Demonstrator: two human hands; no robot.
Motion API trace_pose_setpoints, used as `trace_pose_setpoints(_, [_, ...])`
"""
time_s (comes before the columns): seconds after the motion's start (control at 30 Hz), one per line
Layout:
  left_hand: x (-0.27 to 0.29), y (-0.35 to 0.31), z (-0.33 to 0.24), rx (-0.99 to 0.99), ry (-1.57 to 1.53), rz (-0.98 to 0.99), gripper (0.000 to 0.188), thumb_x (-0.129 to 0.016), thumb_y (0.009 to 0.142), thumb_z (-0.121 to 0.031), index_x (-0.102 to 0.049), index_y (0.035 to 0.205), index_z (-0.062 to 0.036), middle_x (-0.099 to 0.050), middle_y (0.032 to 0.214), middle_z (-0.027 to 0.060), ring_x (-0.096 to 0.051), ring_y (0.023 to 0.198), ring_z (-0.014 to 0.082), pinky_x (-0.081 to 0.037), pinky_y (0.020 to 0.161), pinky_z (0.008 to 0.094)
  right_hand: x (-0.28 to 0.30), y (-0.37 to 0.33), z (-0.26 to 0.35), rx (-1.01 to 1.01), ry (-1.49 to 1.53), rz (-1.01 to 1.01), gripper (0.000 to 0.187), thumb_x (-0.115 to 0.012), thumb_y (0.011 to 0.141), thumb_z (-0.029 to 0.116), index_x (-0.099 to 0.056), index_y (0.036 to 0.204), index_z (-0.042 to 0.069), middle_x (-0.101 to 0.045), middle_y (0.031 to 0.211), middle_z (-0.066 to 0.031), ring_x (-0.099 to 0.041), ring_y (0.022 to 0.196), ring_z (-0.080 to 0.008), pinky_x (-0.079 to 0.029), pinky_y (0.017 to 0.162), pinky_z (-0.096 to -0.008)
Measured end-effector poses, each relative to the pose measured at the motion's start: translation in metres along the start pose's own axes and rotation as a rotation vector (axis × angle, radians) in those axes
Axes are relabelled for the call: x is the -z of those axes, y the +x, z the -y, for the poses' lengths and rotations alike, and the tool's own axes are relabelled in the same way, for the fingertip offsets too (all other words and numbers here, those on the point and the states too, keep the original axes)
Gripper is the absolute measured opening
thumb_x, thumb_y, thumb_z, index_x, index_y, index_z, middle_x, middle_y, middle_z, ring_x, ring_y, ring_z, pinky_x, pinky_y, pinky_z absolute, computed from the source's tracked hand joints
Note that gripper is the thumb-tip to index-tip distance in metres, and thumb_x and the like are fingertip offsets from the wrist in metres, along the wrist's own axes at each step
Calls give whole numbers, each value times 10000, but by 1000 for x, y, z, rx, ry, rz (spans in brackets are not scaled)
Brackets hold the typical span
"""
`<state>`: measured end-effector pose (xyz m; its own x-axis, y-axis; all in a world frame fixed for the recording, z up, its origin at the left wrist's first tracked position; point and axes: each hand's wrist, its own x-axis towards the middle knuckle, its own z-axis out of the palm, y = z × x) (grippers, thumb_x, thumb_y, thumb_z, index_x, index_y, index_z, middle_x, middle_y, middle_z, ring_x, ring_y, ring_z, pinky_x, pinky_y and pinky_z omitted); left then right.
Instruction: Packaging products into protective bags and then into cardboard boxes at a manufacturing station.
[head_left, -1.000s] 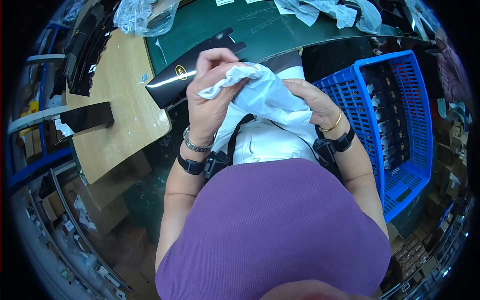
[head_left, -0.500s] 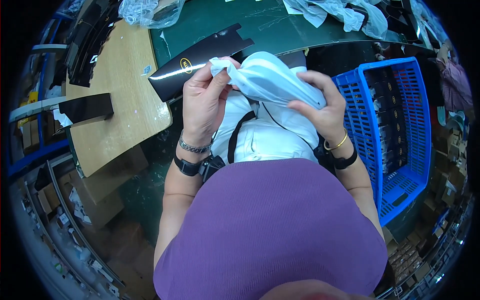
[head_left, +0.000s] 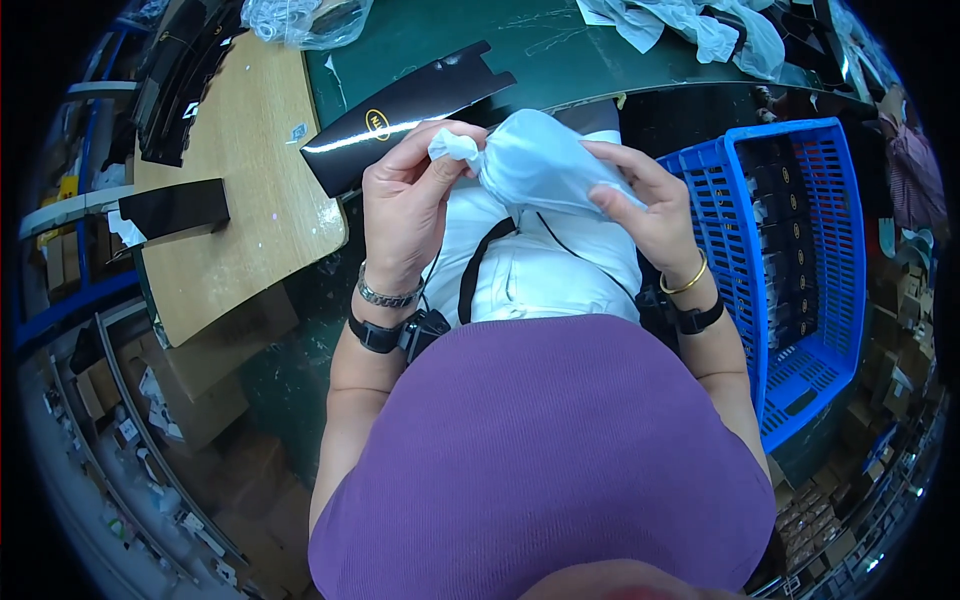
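Note:
Above my lap I hold a pale, translucent wrapped bundle [head_left: 545, 160]; what lies inside its wrapping cannot be made out. My left hand [head_left: 415, 190] pinches the gathered, twisted end of the wrapping between thumb and fingers. Around the bundle's other end my right hand [head_left: 650, 205] is closed, thumb on the near side and fingers over the far side. Just beyond my left hand, a glossy black flat carton sleeve [head_left: 420, 105] with a gold oval mark lies on the green table, its near tip by the wooden board.
To my right stands a blue plastic basket [head_left: 765, 400] holding a row of black boxes [head_left: 785, 220]. A wooden board [head_left: 250, 240] juts out at left, with black card pieces [head_left: 175, 215] by its edge. Crumpled translucent wrappings [head_left: 690, 35] lie at the far right of the green table [head_left: 440, 30].
The bundle has turned and looks plumper and smoother, its left end now twisted tight. My right hand has shifted slightly along it; my left keeps its pinch.

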<state>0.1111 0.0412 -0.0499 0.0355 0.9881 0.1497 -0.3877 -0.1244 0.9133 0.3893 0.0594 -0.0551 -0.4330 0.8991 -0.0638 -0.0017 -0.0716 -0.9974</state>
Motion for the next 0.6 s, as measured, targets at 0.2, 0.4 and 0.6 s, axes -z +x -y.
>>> trace_pose_setpoints(0.2, [0, -5, 5, 158, 29, -126, 223, -685, 1036, -99, -736, 1220, 15, -738, 1137, 73, -679, 924, 120, -557, 834, 259, 7, 4, -1, 684, -583, -54, 731, -940, 741, 88, -639, 1403, 17, -695, 1261, -162, -676, 1119, -255, -557, 927, -353])
trace_pose_setpoints(0.4, [2, -4, 8, 248, -87, -108, 196, -689, 1029, -82, -756, 1187, 14, -757, 1123, 79, -714, 986, 131, -593, 877, 277, -2, -3, 1, 443, -538, -24, 844, -957, 723, 107, -579, 1473, 28, -665, 1343, -171, -650, 1217, -271, -518, 1031, -374])
trace_pose_setpoints(0.6, [-6, -7, 9, 228, 21, 8, 207, -697, 1026, -94, -737, 1199, 14, -751, 1115, 80, -720, 1001, 151, -595, 901, 305, -15, -6, -7, 193, -245, 185, 897, -939, 713, 103, -543, 1516, 53, -637, 1415, -176, -625, 1300, -299, -490, 1091, -416])
